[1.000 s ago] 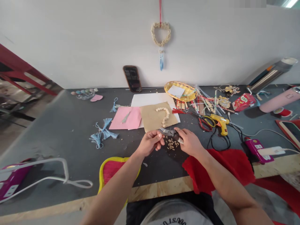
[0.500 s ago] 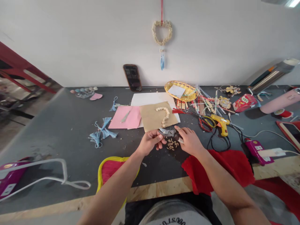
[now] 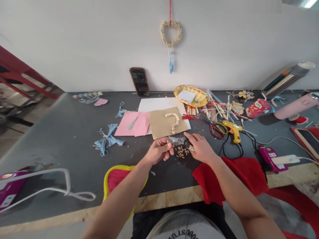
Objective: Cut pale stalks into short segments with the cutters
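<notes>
My right hand (image 3: 203,147) is wrapped around the handles of a pair of pruning shears (image 3: 177,140), whose metal blades point left above the dark table. At the blade tips, my left hand (image 3: 160,150) has thumb and fingers pinched together; whatever is between them is too small to make out. Just below the shears lies a small pile of short, pale cut pieces (image 3: 183,152). Beyond the hands, a curved row of pale pieces (image 3: 175,122) rests on a sheet of brown paper (image 3: 159,124).
Blue tassels (image 3: 108,137) and pink paper (image 3: 124,126) lie to the left. On the right are a yellow glue gun (image 3: 233,129) with cables, a wicker basket (image 3: 203,101), a red drink box (image 3: 258,108) and red cloth (image 3: 244,176). A phone (image 3: 140,82) leans on the wall.
The whole view has shifted slightly. Both hands and the pruning shears stay in nearly the same place over the table, with the same grips.
</notes>
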`<state>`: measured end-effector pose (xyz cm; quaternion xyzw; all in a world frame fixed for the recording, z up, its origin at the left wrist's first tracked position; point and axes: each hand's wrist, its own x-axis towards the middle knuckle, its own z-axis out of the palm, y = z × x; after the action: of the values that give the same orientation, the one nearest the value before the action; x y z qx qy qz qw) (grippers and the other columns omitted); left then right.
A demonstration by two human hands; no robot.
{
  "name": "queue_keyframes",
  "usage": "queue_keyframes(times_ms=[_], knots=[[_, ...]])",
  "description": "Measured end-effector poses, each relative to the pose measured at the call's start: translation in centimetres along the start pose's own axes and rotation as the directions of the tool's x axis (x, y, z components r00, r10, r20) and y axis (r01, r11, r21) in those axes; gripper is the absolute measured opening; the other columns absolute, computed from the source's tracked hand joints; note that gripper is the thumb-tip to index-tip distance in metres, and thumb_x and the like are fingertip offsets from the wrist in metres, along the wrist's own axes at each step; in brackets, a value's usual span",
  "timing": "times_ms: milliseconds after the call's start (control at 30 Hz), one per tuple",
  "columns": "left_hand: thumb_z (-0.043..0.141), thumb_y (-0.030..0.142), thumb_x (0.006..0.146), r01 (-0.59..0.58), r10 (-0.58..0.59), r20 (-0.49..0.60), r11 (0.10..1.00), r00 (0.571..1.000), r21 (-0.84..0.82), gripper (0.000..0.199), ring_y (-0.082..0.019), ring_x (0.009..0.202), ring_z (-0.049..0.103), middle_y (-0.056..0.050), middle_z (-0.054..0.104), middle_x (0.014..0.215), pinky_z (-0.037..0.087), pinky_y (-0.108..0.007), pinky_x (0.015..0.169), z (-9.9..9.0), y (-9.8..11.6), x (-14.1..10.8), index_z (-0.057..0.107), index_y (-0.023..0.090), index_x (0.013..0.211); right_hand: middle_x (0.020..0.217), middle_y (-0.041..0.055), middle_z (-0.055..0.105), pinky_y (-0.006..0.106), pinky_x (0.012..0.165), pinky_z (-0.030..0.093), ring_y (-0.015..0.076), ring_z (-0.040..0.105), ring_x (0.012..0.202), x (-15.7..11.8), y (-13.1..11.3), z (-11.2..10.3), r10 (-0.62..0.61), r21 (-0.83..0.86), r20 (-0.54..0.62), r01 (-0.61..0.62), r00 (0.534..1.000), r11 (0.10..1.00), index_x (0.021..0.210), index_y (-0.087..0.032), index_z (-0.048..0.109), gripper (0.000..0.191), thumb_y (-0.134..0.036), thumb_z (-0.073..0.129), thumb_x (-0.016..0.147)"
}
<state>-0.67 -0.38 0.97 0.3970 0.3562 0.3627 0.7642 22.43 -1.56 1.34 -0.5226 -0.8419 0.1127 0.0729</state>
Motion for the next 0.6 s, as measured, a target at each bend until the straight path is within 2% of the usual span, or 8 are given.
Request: queue_keyframes(times_ms=[100,167,500,600], knots=[[0.082,0.044,0.067,0.056,-0.052,0.091,0.998,0.995,-0.036,0.037,-0.006,0.027,0.045,-0.001,0.065,0.049,0.029,-0.015,0.027,-0.1,0.2,-0.2,0.061,0.013,0.072,0.121,0.0112,0.057,0.040,0.095,0.042,0.0250,0.051,0.112,-0.1,0.3,-0.1,-0.043,0.043,0.015,0.042,0.999,0.998,0.149,-0.019,0.031,0.070,-0.016,0.053,0.083],[0.081,0.043,0.068,0.058,-0.053,0.107,0.997,0.993,-0.051,0.036,-0.006,0.026,0.045,-0.001,0.065,0.049,0.029,-0.015,0.027,-0.1,0.3,-0.2,0.062,0.013,0.072,0.120,0.0107,0.058,0.039,0.095,0.043,0.0241,0.053,0.112,-0.1,0.1,0.0,-0.045,0.053,0.013,0.044,0.999,0.998,0.148,-0.020,0.034,0.067,-0.014,0.051,0.083],[0.080,0.042,0.071,-0.011,0.012,0.015,0.996,1.000,-0.087,0.035,-0.005,0.026,0.043,-0.001,0.064,0.049,0.027,-0.015,0.026,-0.6,-0.1,0.1,0.063,0.012,0.072,0.111,0.0096,0.062,0.034,0.091,0.045,0.0226,0.058,0.103,0.2,-1.1,0.2,0.058,0.027,-0.019,-0.058,0.998,0.998,0.144,-0.021,0.042,0.054,-0.018,0.047,0.089],[0.081,0.044,0.070,-0.041,0.039,-0.024,0.996,0.999,-0.083,0.037,-0.005,0.030,0.045,-0.001,0.064,0.051,0.032,-0.015,0.030,-0.2,0.0,0.3,0.062,0.012,0.071,0.114,0.0108,0.062,0.036,0.089,0.044,0.0247,0.057,0.106,0.3,-0.8,0.4,0.080,0.001,-0.052,-0.080,0.995,0.997,0.145,-0.021,0.041,0.056,-0.021,0.049,0.089]])
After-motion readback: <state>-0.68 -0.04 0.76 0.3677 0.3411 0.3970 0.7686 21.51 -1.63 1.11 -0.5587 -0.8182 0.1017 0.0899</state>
